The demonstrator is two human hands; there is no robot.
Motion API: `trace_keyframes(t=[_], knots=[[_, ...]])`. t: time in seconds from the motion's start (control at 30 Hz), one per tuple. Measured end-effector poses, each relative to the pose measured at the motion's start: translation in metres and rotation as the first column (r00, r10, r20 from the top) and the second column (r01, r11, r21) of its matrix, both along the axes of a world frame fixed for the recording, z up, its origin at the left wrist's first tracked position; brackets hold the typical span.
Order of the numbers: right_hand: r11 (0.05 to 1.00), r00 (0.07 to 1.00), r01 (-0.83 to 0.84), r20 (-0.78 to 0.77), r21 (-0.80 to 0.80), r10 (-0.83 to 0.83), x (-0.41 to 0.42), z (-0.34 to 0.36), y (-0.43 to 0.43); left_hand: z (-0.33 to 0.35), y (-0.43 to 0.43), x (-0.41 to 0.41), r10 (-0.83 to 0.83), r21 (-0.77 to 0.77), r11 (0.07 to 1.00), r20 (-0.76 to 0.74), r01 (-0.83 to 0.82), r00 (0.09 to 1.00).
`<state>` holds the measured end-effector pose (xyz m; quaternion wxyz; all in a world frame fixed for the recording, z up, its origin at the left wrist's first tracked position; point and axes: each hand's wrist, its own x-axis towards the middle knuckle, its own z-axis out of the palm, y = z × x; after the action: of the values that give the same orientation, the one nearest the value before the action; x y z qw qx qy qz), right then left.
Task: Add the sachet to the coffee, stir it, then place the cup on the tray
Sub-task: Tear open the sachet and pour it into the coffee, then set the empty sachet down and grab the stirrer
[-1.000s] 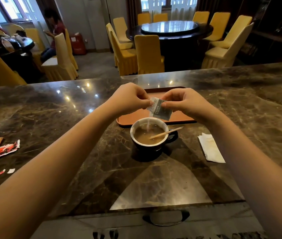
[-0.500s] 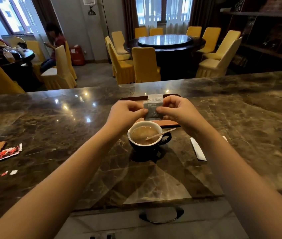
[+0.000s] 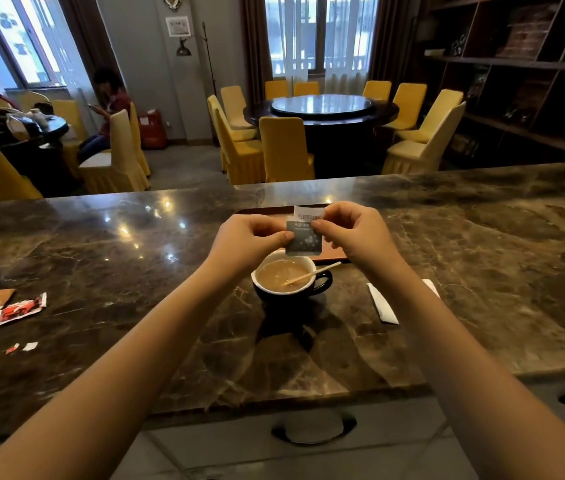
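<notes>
Marble counter [image 3: 135, 258] stretches before us. Our left hand [image 3: 250, 239] and right hand [image 3: 353, 233] pinch the sachet [image 3: 303, 239] upright between thumbs and fingertips, just above the cup [image 3: 286, 289] of coffee. At twelve o'clock beyond sits the tray [image 3: 334, 253].

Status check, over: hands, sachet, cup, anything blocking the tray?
Left hand and right hand pinch sachet above coffee cup. Wooden stirrer in cup. Tray behind cup, nothing seen on it.
</notes>
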<state>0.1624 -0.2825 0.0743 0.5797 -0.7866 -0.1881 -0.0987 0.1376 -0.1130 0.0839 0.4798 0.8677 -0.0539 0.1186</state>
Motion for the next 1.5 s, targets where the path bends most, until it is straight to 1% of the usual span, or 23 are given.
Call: trace_keyframes(t=[0.07,0.17,0.33,0.43,0.53,0.6,0.7,0.77,0.8,0.83,0.87,0.9,0.93,1.0,1.07,1.13,1.2,1.27,1.4,1.5], knots=[[1.0,1.0,-0.014,0.02,-0.015,0.015,-0.005,0.001,0.003,-0.001,0.0,-0.004,0.014,0.002,1.0,0.017,-0.014,1.0],[0.996,0.997,-0.082,0.0,0.026,0.082,-0.011,0.003,0.006,0.0,0.004,-0.009,0.048,-0.047,0.998,0.021,-0.047,0.999],[0.998,1.0,-0.016,-0.012,0.069,0.017,-0.015,0.001,0.014,0.002,0.004,-0.017,0.051,-0.105,0.993,0.04,-0.046,0.998],[0.991,0.994,-0.079,-0.07,0.109,0.087,-0.017,-0.001,0.016,0.002,0.008,-0.02,0.075,-0.134,0.988,0.035,-0.07,0.997],[0.99,0.989,-0.117,-0.084,0.075,0.123,-0.018,-0.004,0.016,-0.002,0.014,-0.021,0.084,-0.157,0.984,0.019,-0.08,0.996],[0.999,0.998,-0.04,-0.044,0.033,0.041,-0.016,-0.007,0.011,-0.006,0.022,-0.021,0.11,-0.181,0.978,0.006,-0.107,0.994],[0.976,0.977,0.209,0.049,-0.063,-0.207,-0.008,-0.017,-0.008,-0.016,0.044,-0.022,0.166,-0.184,0.968,-0.043,-0.171,0.985],[0.929,0.944,0.328,0.034,-0.174,-0.327,0.0,-0.027,-0.024,-0.027,0.062,-0.025,0.219,-0.142,0.963,-0.072,-0.227,0.973],[0.906,0.935,0.343,-0.003,-0.247,-0.355,0.004,-0.032,-0.029,-0.034,0.071,-0.027,0.241,-0.119,0.961,-0.089,-0.25,0.967],[0.895,0.933,0.322,-0.057,-0.31,-0.356,0.007,-0.036,-0.032,-0.04,0.078,-0.029,0.261,-0.109,0.956,-0.114,-0.273,0.959],[0.9,0.937,0.272,-0.121,-0.341,-0.329,0.01,-0.041,-0.032,-0.047,0.085,-0.03,0.282,-0.097,0.95,-0.145,-0.297,0.948],[0.92,0.941,0.209,-0.187,-0.332,-0.282,0.011,-0.045,-0.03,-0.054,0.09,-0.031,0.303,-0.087,0.943,-0.178,-0.322,0.936],[0.947,0.942,0.144,-0.254,-0.288,-0.22,0.01,-0.047,-0.027,-0.063,0.095,-0.032,0.319,-0.073,0.937,-0.213,-0.341,0.923],[0.986,0.928,0.042,-0.36,-0.163,-0.099,0.007,-0.051,-0.02,-0.08,0.105,-0.032,0.338,-0.055,0.927,-0.308,-0.371,0.89],[0.998,0.915,-0.002,-0.403,-0.059,-0.022,0.006,-0.05,-0.016,-0.092,0.111,-0.032,0.365,0.015,0.922,-0.372,-0.387,0.854],[1.0,0.905,-0.02,-0.424,0.021,0.027,0.007,-0.048,-0.011,-0.1,0.116,-0.03,0.415,0.09,0.907,-0.361,-0.412,0.835],[0.998,0.906,-0.037,-0.419,0.054,0.056,0.007,-0.047,-0.005,-0.104,0.12,-0.027,0.454,0.161,0.891,-0.317,-0.424,0.833],[0.998,0.927,-0.054,-0.371,0.032,0.062,0.005,-0.048,0.003,-0.105,0.123,-0.024,0.497,0.25,0.864,-0.279,-0.438,0.822],[0.989,0.979,-0.061,-0.2,-0.136,0.033,-0.001,-0.046,0.006,-0.11,0.137,-0.02,0.554,0.403,0.803,-0.231,-0.439,0.8],[0.971,0.998,0.017,-0.052,-0.239,-0.031,0.001,-0.045,-0.001,-0.11,0.147,-0.016,0.563,0.494,0.766,-0.207,-0.411,0.8]])
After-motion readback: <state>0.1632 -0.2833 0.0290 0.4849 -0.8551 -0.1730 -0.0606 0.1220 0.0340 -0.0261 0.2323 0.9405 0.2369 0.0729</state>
